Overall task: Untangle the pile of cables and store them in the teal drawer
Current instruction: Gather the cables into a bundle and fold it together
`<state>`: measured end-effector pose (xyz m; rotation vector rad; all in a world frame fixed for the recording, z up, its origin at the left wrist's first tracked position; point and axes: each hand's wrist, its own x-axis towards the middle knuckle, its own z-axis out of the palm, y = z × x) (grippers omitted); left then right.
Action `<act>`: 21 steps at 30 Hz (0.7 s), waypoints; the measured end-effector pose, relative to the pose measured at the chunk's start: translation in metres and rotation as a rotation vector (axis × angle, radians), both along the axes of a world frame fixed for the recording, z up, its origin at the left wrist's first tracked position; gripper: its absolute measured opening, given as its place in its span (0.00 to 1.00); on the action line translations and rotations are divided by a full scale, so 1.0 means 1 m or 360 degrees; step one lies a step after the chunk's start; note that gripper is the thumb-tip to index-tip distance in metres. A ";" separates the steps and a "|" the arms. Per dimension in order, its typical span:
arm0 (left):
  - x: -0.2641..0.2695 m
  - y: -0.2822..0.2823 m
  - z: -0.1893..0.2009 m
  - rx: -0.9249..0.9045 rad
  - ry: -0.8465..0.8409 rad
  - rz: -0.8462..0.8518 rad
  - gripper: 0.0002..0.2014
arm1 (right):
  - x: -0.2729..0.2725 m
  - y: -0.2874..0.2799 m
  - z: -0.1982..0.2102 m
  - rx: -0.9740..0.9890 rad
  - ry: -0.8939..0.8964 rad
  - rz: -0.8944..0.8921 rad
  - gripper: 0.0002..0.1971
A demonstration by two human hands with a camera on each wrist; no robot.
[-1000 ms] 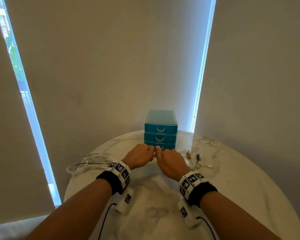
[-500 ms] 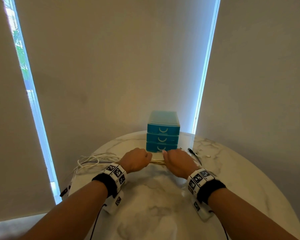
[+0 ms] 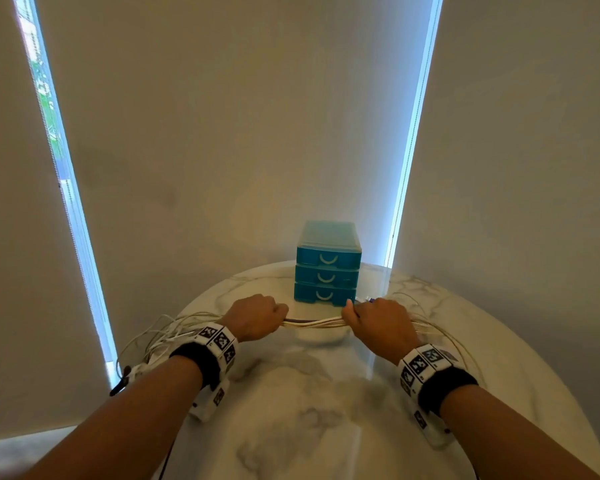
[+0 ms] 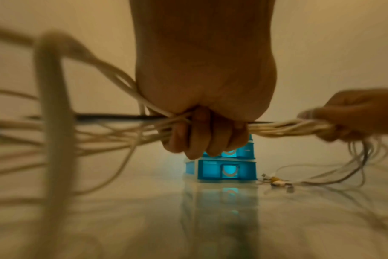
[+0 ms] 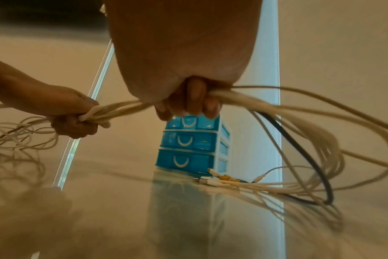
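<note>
A bundle of mostly white cables (image 3: 314,322) with one dark strand stretches between my two fists just above the marble table. My left hand (image 3: 257,317) grips the bundle, fingers curled under it (image 4: 202,138). My right hand (image 3: 378,318) grips the same bundle (image 5: 239,99) about a hand's width to the right. Loose loops (image 3: 160,332) trail off the left fist toward the table's left edge. More loops (image 5: 321,157) hang from the right fist, their plugs (image 5: 219,180) lying beside the teal drawer unit (image 3: 327,268). All three drawers are closed.
The round marble table (image 3: 309,410) stands against blinds, with bright window strips left and right. The drawer unit sits at the far edge, just beyond the hands. A dark plug (image 3: 118,386) hangs near the table's left rim.
My fists started touching in front of the drawers and have drawn apart sideways, leaving a taut span of cable between them. Loops now trail out on the right side too.
</note>
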<state>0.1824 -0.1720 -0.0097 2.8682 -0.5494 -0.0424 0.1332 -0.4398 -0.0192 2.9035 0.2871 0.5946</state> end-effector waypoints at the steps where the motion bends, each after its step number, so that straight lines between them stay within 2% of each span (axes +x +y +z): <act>1: -0.001 -0.003 -0.001 0.0018 -0.0012 -0.0026 0.20 | 0.001 -0.001 -0.004 -0.0071 0.0091 0.0014 0.20; 3: -0.002 -0.009 0.000 -0.0025 -0.0022 -0.0040 0.18 | 0.001 0.005 0.000 -0.0048 0.0211 0.0076 0.13; 4: -0.002 -0.011 0.002 -0.0024 -0.0018 -0.0056 0.18 | 0.000 0.011 0.004 0.0040 0.0248 0.0115 0.13; 7: -0.005 -0.021 0.006 -0.0079 -0.0004 -0.0129 0.20 | -0.003 0.045 0.010 0.0412 0.0290 0.0250 0.23; 11: -0.007 -0.020 0.014 -0.0415 0.0007 -0.0130 0.26 | -0.005 0.089 0.004 0.0398 0.0230 0.0204 0.33; 13: -0.007 -0.014 0.016 -0.0429 0.0055 -0.0125 0.23 | -0.005 0.086 0.000 0.0170 0.0078 0.0220 0.25; 15: -0.008 -0.007 0.017 -0.0430 0.0171 -0.0199 0.23 | -0.009 0.077 0.006 -0.0075 0.0097 0.0158 0.13; 18: -0.008 0.006 0.020 -0.0648 0.0359 -0.0228 0.33 | 0.000 0.060 0.011 0.0012 0.0066 -0.0031 0.08; 19: -0.006 0.011 0.022 -0.0660 0.0355 -0.0242 0.34 | 0.003 0.056 0.019 0.0093 0.0044 -0.0035 0.06; 21: -0.001 0.022 0.026 -0.0666 0.0287 -0.0317 0.29 | 0.011 0.050 0.032 0.0301 -0.0062 -0.0010 0.13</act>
